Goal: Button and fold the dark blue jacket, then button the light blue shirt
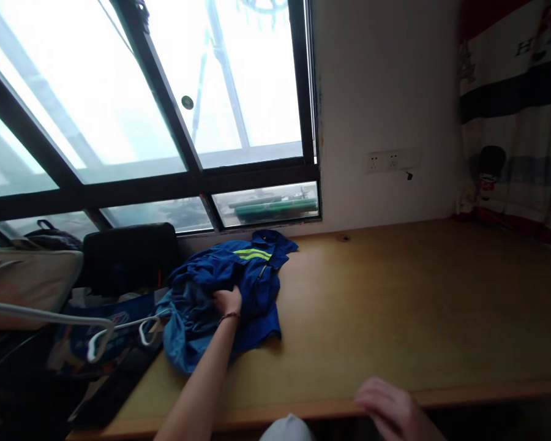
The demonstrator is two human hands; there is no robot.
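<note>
Your left hand (228, 302) reaches down onto the blue garment (252, 288), its fingertips lost among the folds, so I cannot tell whether they pinch the cloth or only press on it, nor how far apart they are. The garment lies crumpled on the bench (395, 312) all around those fingers, its striped yellow-green band (252, 253) just beyond them. Paler blue cloth (177, 343) bunches to their left; whether it is a separate piece is unclear. The bench seems to carry the weight, so your 1 hand need not lift anything to handle the folds.

Your right hand (390, 407) is near the front edge, well apart from the cloth. It is blurred, with its fingers loosely bent; nothing shows in them, but I cannot tell how open they are. Left of your left fingers, white hangers (41, 314) jut in beside the garment, probably within easy reach.
</note>
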